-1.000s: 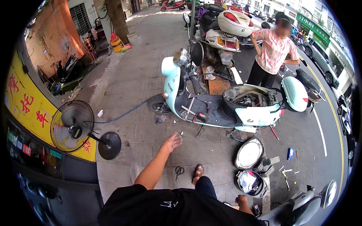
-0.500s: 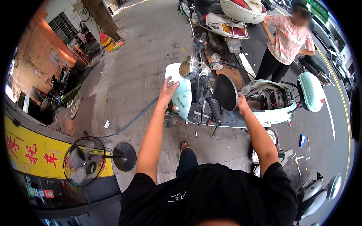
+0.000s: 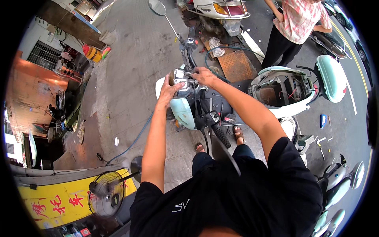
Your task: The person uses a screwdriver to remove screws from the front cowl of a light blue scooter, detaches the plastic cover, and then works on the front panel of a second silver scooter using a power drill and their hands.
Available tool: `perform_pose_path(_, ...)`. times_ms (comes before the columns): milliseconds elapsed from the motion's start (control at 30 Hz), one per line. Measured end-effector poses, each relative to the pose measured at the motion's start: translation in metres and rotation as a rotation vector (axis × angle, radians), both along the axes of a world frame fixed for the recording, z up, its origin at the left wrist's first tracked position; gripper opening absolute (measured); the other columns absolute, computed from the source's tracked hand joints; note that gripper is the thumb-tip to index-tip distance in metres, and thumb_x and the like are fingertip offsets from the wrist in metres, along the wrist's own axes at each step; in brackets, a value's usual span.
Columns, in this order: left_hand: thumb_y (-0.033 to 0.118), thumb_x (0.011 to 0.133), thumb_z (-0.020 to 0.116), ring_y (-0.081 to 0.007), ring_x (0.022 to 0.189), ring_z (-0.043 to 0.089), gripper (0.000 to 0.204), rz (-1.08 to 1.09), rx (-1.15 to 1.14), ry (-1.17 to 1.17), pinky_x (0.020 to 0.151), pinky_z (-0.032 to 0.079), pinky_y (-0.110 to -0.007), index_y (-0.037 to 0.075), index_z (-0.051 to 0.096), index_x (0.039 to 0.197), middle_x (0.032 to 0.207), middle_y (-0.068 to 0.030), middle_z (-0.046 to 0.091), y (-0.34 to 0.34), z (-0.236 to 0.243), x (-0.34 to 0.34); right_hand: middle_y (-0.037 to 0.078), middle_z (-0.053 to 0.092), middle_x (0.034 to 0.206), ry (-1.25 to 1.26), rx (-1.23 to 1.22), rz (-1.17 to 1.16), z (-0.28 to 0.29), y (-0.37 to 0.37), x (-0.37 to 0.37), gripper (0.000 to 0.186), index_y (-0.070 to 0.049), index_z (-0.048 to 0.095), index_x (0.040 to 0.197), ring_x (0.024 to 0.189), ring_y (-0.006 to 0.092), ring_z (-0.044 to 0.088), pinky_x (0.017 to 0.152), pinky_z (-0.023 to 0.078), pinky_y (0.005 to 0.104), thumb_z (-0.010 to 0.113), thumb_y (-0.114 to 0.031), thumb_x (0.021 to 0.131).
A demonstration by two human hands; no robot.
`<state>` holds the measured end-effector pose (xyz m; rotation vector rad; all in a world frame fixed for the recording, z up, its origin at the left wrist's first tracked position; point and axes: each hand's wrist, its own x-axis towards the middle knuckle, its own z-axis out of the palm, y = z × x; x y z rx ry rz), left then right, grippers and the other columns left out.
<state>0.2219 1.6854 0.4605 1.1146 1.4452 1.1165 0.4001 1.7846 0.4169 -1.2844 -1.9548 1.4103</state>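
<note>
A mint-green scooter stands before me, its front panel (image 3: 182, 112) below a chrome headlight (image 3: 182, 84). My left hand (image 3: 169, 93) grips the headlight, the thumb across its chrome shell and the fingers round its front side. My right hand (image 3: 204, 76) is bent in at the back of the headlight, beside the handlebar's middle. Its fingers are closed; what lies between them is hidden. Close to my body are the near black handlebar grip (image 3: 222, 136) and a dark mirror (image 3: 225, 155), seen almost edge-on. The far mirror (image 3: 157, 7) sticks out on its stalk.
The scooter's seat bay (image 3: 272, 93) is uncovered, with a mint top box (image 3: 331, 79) behind it. Small tools lie on the footboard and ground. A person (image 3: 294, 23) stands beyond, near a white scooter (image 3: 221, 8). A standing fan (image 3: 106, 194) is at lower left. A hose (image 3: 136, 136) crosses the pavement.
My right hand has let go of the near mirror and moved to the headlight's back. My left hand has gone from the front panel to the headlight. The handlebar has turned, bringing the mirror toward me.
</note>
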Motion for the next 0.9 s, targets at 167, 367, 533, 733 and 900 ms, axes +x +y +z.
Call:
perform_pose_path(167,0.018,0.065,0.078,-0.0211,0.108,0.054,0.079,0.094,0.034,0.004,0.091,0.045,-0.032,0.005,0.039,0.133,0.117,-0.0085,0.055,-0.008,-0.008,0.005,0.015,0.066,0.075,0.229,-0.086,0.037,-0.018,0.012,-0.007,0.03,-0.001,0.064,0.098,0.069,0.0258,0.067,0.069,0.05,0.0371,0.055,-0.026,0.087)
perform_pose_path(367,0.02,0.055,0.083,-0.0288,0.115,0.049,0.089,0.083,0.047,0.79,0.101,0.039,-0.038,0.002,0.042,0.131,0.123,-0.0143,0.048,-0.015,0.023,0.027,0.016,0.064,0.072,0.336,-0.003,0.108,-0.03,0.006,-0.027,0.028,0.0,0.063,0.099,0.058,0.0229,0.063,0.057,0.05,0.0346,0.055,-0.023,0.086)
perform_pose_path(533,0.028,0.054,0.081,-0.0378,0.115,0.045,0.084,-0.22,0.133,1.078,0.1,0.039,-0.043,0.006,0.046,0.128,0.123,-0.019,0.047,0.015,0.054,0.063,0.009,0.06,0.069,0.599,-0.615,0.422,-0.036,0.057,-0.007,0.019,0.002,0.063,0.093,0.049,0.0159,0.055,0.043,0.044,0.0281,0.053,-0.012,0.085)
perform_pose_path(733,0.023,0.055,0.077,-0.0358,0.125,0.038,0.08,-0.274,0.236,1.114,0.105,0.031,-0.049,0.015,0.047,0.128,0.133,-0.0144,0.041,-0.009,0.045,0.06,0.003,0.059,0.074,0.395,-0.465,0.51,-0.016,0.057,0.002,0.021,0.0,0.061,0.101,0.058,0.0107,0.053,0.047,0.04,0.0257,0.056,-0.016,0.089)
perform_pose_path(900,0.021,0.056,0.075,-0.0365,0.128,0.036,0.073,-0.256,0.219,1.15,0.105,0.031,-0.051,0.016,0.051,0.124,0.133,-0.0138,0.041,-0.012,0.041,0.064,0.005,0.061,0.074,0.217,-0.447,0.567,0.013,0.065,-0.025,0.025,0.001,0.06,0.102,0.052,0.0118,0.053,0.044,0.041,0.0271,0.06,-0.019,0.088)
